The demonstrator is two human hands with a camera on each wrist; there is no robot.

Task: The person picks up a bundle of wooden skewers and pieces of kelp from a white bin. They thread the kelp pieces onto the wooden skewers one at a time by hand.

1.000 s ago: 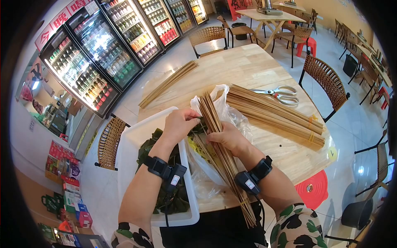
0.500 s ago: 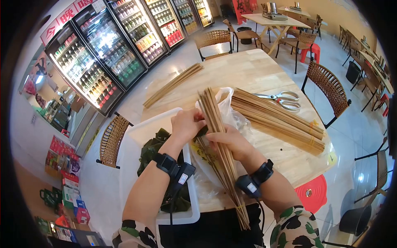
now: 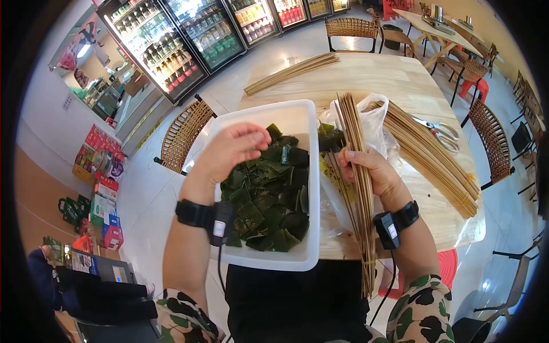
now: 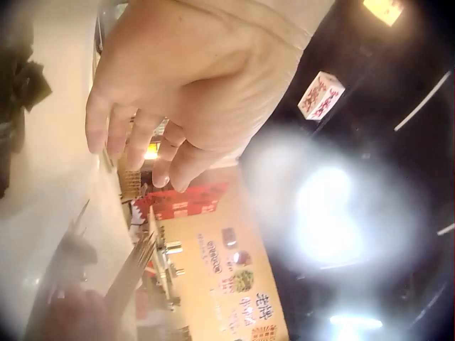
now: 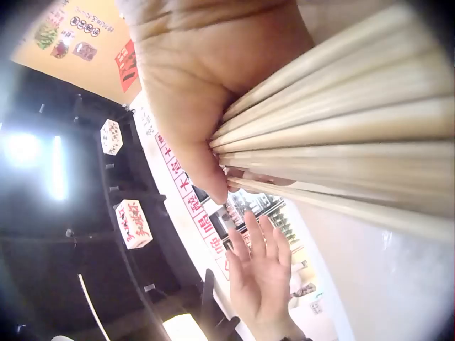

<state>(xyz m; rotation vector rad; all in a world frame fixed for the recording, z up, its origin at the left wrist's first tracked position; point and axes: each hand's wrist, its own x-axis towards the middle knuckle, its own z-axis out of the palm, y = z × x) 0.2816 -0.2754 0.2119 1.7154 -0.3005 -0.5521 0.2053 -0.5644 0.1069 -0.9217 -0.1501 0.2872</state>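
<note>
My left grip (image 3: 233, 151) has drawn off from the bundle of sticks (image 3: 360, 166) towards 9 o'clock and is now over the white tub (image 3: 313, 211), fingers loose. My left forearm uncovers far more of the dark green pieces (image 3: 266, 200). The bundle, slanting from 11 to 5 before, now runs nearly 12 to 6 in my head view.

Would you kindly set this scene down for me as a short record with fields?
Left hand: above the white tub, holding nothing
Right hand: grips a bundle of skewers
Tub contents: dark green pieces
Right of tub: plastic bag
Table: wooden, with scissors beside banded skewers
Table's far side: more skewers
</note>
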